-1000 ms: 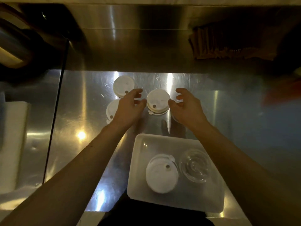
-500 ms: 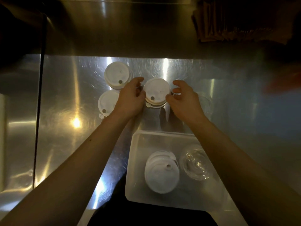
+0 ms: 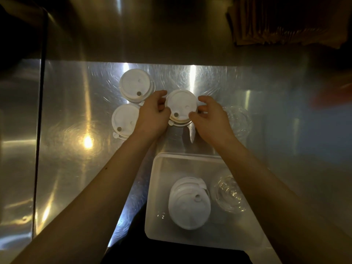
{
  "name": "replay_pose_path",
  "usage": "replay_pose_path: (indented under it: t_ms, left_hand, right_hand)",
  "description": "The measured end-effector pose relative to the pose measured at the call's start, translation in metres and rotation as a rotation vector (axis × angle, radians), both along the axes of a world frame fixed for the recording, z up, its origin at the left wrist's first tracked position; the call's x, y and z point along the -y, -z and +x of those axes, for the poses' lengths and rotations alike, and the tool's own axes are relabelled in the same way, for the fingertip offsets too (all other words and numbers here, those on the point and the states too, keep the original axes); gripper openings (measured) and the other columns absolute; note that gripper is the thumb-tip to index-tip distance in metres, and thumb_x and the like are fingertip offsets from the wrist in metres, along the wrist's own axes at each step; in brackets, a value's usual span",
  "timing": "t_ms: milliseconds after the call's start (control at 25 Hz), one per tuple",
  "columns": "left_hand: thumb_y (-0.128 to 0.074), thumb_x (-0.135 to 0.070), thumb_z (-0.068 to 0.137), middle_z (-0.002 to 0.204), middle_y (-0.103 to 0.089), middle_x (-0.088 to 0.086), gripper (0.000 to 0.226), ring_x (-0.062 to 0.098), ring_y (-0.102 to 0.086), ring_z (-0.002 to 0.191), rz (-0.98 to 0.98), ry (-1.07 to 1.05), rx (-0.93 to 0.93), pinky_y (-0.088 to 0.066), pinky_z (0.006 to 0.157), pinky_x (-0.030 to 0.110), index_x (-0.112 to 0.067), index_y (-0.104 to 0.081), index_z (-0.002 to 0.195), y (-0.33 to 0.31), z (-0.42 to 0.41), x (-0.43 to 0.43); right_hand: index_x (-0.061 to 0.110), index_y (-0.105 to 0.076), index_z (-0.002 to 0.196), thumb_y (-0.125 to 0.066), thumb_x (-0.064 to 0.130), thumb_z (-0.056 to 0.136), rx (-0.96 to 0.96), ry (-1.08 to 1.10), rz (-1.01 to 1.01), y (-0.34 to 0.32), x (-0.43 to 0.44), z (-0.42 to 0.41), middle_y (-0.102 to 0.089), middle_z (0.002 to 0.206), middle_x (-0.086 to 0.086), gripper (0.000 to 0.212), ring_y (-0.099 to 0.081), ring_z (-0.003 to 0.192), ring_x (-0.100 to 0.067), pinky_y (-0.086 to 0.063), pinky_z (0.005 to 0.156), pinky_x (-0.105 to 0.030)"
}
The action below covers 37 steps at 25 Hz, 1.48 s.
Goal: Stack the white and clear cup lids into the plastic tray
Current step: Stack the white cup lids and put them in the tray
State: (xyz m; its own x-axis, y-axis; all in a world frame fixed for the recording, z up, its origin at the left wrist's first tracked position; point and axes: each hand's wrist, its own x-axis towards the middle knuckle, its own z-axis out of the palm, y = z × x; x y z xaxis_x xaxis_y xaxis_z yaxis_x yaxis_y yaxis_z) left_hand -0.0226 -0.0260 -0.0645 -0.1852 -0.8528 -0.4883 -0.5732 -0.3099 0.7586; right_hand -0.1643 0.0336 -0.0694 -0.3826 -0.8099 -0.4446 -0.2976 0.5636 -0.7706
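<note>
A small stack of white lids sits in the middle of the steel counter. My left hand grips its left edge and my right hand grips its right edge. Two more white lid piles lie to the left, one at the back and one nearer. Clear lids rest on the counter just right of my right hand. The plastic tray stands near me and holds a stack of white lids on its left and clear lids on its right.
The steel counter ends in a raised back wall. A dark seam runs down its left side. Brown paper items sit at the back right, and something red shows blurred at the right edge.
Both hands have drawn in from either side and now clasp the middle white lid stack. The view has shifted slightly, so the counter items sit lower in the frame.
</note>
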Motion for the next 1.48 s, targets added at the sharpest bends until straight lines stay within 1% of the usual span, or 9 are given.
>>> replay_pose_path:
  t_ms: [120,400,560,720,1000,1160,1280,1400,1480]
  left_hand:
    - [-0.056,-0.013,0.090,0.111,-0.056,-0.012,0.047,-0.011,-0.054,0.084,0.004,-0.052,-0.010,-0.041,0.070,0.005,-0.023,-0.049,0.136,-0.001,0.002,-0.001]
    - [-0.059,-0.015,0.091,0.113,-0.061,-0.007,0.041,0.009,-0.059,0.102,-0.016,-0.168,-0.020,-0.050,0.089,0.026,-0.023,-0.055,0.130,-0.012,0.007,-0.007]
    - [-0.061,-0.017,0.091,0.113,-0.064,-0.004,0.038,0.014,-0.063,0.104,-0.017,-0.228,-0.039,-0.053,0.091,0.029,-0.020,-0.059,0.128,-0.022,0.018,-0.011]
    - [-0.062,-0.017,0.091,0.116,-0.067,0.001,0.036,0.018,-0.065,0.105,-0.007,-0.282,-0.053,-0.054,0.096,0.039,-0.020,-0.061,0.127,-0.033,0.028,-0.014]
    - [-0.063,-0.016,0.091,0.123,-0.063,0.006,0.040,0.021,-0.063,0.108,0.006,-0.323,-0.099,-0.053,0.089,0.032,-0.020,-0.058,0.130,-0.043,0.052,-0.006]
    - [-0.064,-0.017,0.091,0.125,-0.062,0.005,0.040,0.022,-0.060,0.111,0.027,-0.326,-0.095,-0.052,0.099,0.043,-0.023,-0.058,0.130,-0.041,0.067,0.003]
    - [-0.066,-0.019,0.089,0.127,-0.061,0.003,0.041,0.023,-0.060,0.113,0.031,-0.324,-0.081,-0.051,0.100,0.048,-0.025,-0.057,0.129,-0.038,0.074,0.012]
    - [-0.067,-0.024,0.088,0.126,-0.062,0.002,0.041,0.021,-0.064,0.105,0.016,-0.323,-0.069,-0.055,0.094,0.047,-0.026,-0.057,0.128,-0.033,0.081,0.024]
    - [-0.067,-0.029,0.088,0.124,-0.064,0.000,0.040,0.012,-0.065,0.092,-0.019,-0.326,-0.053,-0.060,0.078,0.034,-0.025,-0.057,0.126,-0.027,0.085,0.034]
  right_hand:
    - [0.021,-0.052,0.126,-0.063,0.018,0.083,0.011,0.018,-0.026,-0.003,0.000,0.001,-0.058,0.097,0.009,0.045,-0.063,0.091,-0.015,-0.051,0.079,-0.028]
    - [0.023,-0.049,0.131,-0.063,0.019,0.085,0.051,0.050,-0.029,-0.014,-0.004,0.005,-0.061,0.125,-0.001,0.048,-0.060,0.099,-0.012,-0.047,0.073,-0.015]
    - [0.023,-0.052,0.129,-0.062,0.018,0.085,0.041,0.028,-0.037,-0.022,-0.006,0.012,-0.062,0.118,0.003,0.046,-0.063,0.103,-0.017,-0.055,0.084,-0.029]
    - [0.028,-0.054,0.125,-0.063,0.020,0.085,0.052,0.007,-0.053,-0.032,-0.005,0.022,-0.056,0.109,0.013,0.041,-0.059,0.087,0.002,-0.043,0.069,-0.010]
    - [0.024,-0.056,0.124,-0.064,0.018,0.085,-0.005,-0.060,-0.066,-0.041,0.012,0.041,-0.056,0.110,0.012,0.040,-0.056,0.096,-0.006,-0.042,0.072,-0.011]
    - [0.018,-0.060,0.123,-0.066,0.015,0.084,-0.040,-0.070,-0.052,-0.038,0.031,0.051,-0.066,0.120,0.000,0.040,-0.061,0.102,-0.012,-0.053,0.092,-0.030]
    - [0.018,-0.063,0.120,-0.068,0.016,0.084,-0.060,-0.086,-0.034,-0.035,0.047,0.057,-0.068,0.118,0.000,0.037,-0.063,0.104,-0.012,-0.053,0.095,-0.032]
    - [0.018,-0.066,0.117,-0.069,0.012,0.082,-0.044,-0.083,-0.045,-0.029,0.068,0.061,-0.069,0.115,0.002,0.036,-0.065,0.102,-0.012,-0.055,0.095,-0.036]
    - [0.016,-0.066,0.118,-0.069,0.010,0.082,-0.012,-0.082,-0.039,-0.026,0.082,0.063,-0.069,0.116,0.001,0.036,-0.067,0.103,-0.015,-0.056,0.094,-0.040]
